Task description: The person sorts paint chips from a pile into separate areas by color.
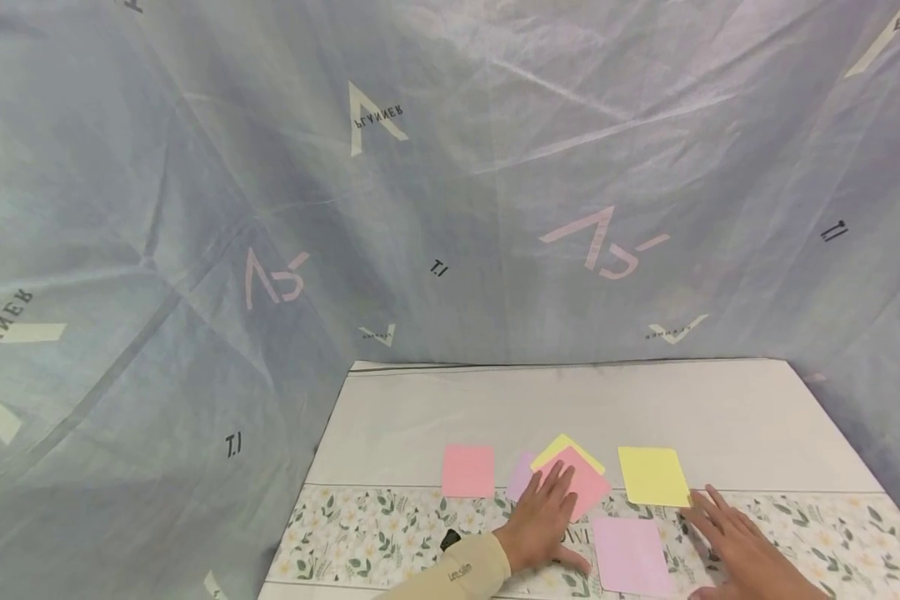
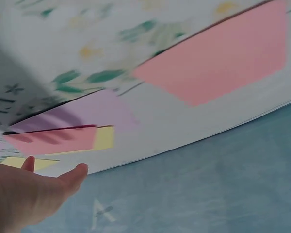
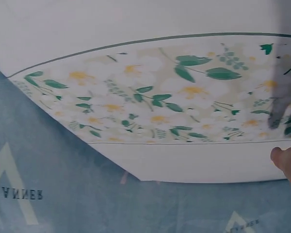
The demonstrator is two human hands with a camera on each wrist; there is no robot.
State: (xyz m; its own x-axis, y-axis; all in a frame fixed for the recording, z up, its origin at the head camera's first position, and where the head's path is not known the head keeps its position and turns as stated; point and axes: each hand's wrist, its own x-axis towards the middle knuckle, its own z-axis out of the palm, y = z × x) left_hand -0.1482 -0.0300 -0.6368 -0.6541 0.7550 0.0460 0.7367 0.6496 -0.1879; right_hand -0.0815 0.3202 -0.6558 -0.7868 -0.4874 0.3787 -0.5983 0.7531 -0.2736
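We've got the left hand [image 1: 536,527] over the tilted pink sheet [image 1: 588,493], fingers spread, grip released; finger shadows fall on that sheet in the left wrist view. A yellow sheet [image 1: 558,443] peeks out beneath it, a lilac sheet [image 1: 518,481] just left, all mid-tabletop [image 1: 510,408]. Right hand [image 1: 746,546]: fingers extended, grip released, at the near corner of another yellow sheet [image 1: 652,477]; we can't tell if they touch. We also see a square pink sheet [image 1: 468,472] left, second lilac sheet [image 1: 632,556] between hands.
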